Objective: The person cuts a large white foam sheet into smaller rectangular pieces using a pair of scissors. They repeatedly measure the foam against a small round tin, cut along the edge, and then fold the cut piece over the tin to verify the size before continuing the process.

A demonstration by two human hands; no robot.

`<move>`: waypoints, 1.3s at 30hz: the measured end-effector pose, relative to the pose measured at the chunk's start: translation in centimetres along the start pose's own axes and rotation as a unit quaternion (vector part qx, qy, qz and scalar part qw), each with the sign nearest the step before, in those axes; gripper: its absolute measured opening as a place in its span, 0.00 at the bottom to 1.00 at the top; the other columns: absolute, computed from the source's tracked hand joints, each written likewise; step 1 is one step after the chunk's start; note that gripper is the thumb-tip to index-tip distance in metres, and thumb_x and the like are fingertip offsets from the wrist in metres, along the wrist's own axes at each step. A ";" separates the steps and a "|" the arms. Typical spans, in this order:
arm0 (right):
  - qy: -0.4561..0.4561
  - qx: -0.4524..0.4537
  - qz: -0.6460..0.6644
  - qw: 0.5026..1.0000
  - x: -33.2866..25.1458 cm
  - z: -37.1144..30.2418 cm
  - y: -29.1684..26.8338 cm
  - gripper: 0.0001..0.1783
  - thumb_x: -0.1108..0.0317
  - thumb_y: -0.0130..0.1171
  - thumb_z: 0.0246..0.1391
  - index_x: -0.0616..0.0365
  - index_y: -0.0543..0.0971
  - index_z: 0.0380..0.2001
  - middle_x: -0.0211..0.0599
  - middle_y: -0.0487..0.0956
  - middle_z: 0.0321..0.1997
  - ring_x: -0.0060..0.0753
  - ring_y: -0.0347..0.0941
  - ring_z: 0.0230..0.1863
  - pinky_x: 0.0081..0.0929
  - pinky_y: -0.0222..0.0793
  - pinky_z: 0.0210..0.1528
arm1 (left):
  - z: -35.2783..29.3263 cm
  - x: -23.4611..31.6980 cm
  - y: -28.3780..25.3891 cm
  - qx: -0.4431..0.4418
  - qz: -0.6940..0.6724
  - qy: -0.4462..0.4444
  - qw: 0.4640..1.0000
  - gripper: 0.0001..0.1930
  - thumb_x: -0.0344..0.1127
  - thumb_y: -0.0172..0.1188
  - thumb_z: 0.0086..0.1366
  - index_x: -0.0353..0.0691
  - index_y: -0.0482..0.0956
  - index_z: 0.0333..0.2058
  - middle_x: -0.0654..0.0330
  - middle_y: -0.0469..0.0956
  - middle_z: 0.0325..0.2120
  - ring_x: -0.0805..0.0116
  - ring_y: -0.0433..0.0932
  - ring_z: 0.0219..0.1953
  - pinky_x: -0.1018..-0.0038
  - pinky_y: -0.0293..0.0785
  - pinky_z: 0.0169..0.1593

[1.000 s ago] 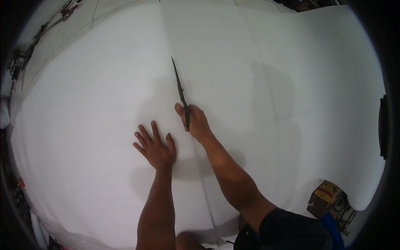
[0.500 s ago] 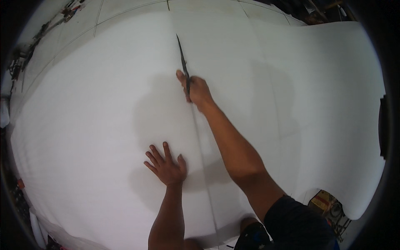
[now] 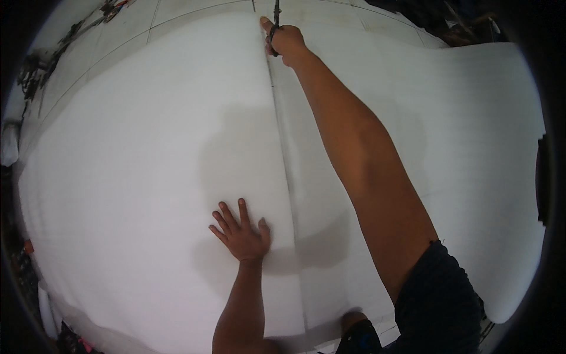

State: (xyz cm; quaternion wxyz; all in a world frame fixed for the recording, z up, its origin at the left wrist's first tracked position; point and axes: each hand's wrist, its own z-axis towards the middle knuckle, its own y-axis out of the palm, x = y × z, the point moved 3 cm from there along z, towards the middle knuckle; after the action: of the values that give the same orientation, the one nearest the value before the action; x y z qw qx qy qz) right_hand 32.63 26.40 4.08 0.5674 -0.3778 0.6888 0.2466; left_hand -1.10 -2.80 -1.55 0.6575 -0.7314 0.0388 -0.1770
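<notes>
A wide white foam-like sheet point(image 3: 135, 165) lies spread over the tiled floor. A long cut line runs through it from near my knee up to its far edge. My left hand point(image 3: 244, 236) rests flat on the sheet just left of the cut, fingers spread, holding nothing. At the far edge my right hand point(image 3: 286, 42) is closed around the handles of dark scissors point(image 3: 276, 15). Their blades point away from me, and the tips run out of the top of the picture.
The right part of the sheet curves up into a roll point(image 3: 513, 177). Pale floor tiles point(image 3: 194, 15) show beyond the far edge. Dark clutter point(image 3: 471, 23) stands at the far right, and more items point(image 3: 35, 74) line the left side.
My right hand has moved far forward with the scissors, and the cut now reaches the sheet's far edge. My left hand still lies flat on the sheet.
</notes>
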 end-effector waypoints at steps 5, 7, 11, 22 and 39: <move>-0.014 -0.063 -0.054 0.996 1.6 -9.5 -5.6 0.32 0.39 0.62 0.53 0.58 0.72 0.15 0.35 0.73 0.15 0.29 0.69 0.17 0.30 0.67 0.24 | -0.3 0.9 -0.2 0.009 0.007 -0.003 1.000 0.37 0.49 0.51 0.60 0.49 0.56 0.68 0.43 0.46 0.69 0.38 0.42 0.71 0.40 0.31 0.69; 0.023 -0.069 -0.072 0.995 3.8 -16.6 -7.8 0.30 0.41 0.65 0.52 0.55 0.70 0.17 0.32 0.71 0.15 0.26 0.67 0.16 0.29 0.64 0.20 | -0.6 0.2 -0.2 0.032 0.023 -0.003 0.999 0.36 0.49 0.50 0.62 0.51 0.56 0.68 0.45 0.46 0.70 0.41 0.43 0.71 0.42 0.31 0.69; 0.012 -0.060 -0.207 0.976 10.4 -34.3 -17.0 0.18 0.57 0.65 0.56 0.57 0.72 0.24 0.28 0.70 0.17 0.20 0.64 0.20 0.24 0.61 0.22 | -1.0 0.7 0.1 0.078 0.013 0.023 0.997 0.34 0.52 0.48 0.65 0.52 0.56 0.68 0.45 0.47 0.70 0.41 0.43 0.71 0.41 0.32 0.69; 0.224 0.106 -0.398 0.883 23.4 -90.1 -43.9 0.28 0.45 0.61 0.55 0.59 0.76 0.45 0.51 0.80 0.37 0.52 0.78 0.42 0.40 0.71 0.45 | -13.3 -7.4 -4.9 0.221 -0.175 0.190 0.940 0.26 0.36 0.57 0.67 0.29 0.65 0.59 0.42 0.66 0.59 0.46 0.62 0.63 0.58 0.58 0.65; 0.293 0.257 -0.356 0.850 39.5 -115.9 -50.7 0.25 0.58 0.66 0.48 0.63 0.72 0.43 0.57 0.78 0.41 0.59 0.76 0.46 0.48 0.72 0.47 | -55.8 -19.8 -26.8 0.164 -0.464 -0.047 0.869 0.16 0.36 0.55 0.68 0.30 0.74 0.48 0.56 0.76 0.39 0.68 0.75 0.38 0.73 0.74 0.43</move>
State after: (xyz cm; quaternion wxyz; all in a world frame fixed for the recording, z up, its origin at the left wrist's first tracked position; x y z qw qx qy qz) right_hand 1.40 -102.27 -2.42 0.4653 -0.4922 0.6803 -0.2799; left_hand -41.65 -46.41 24.52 0.6114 -0.5541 -0.3657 -0.4305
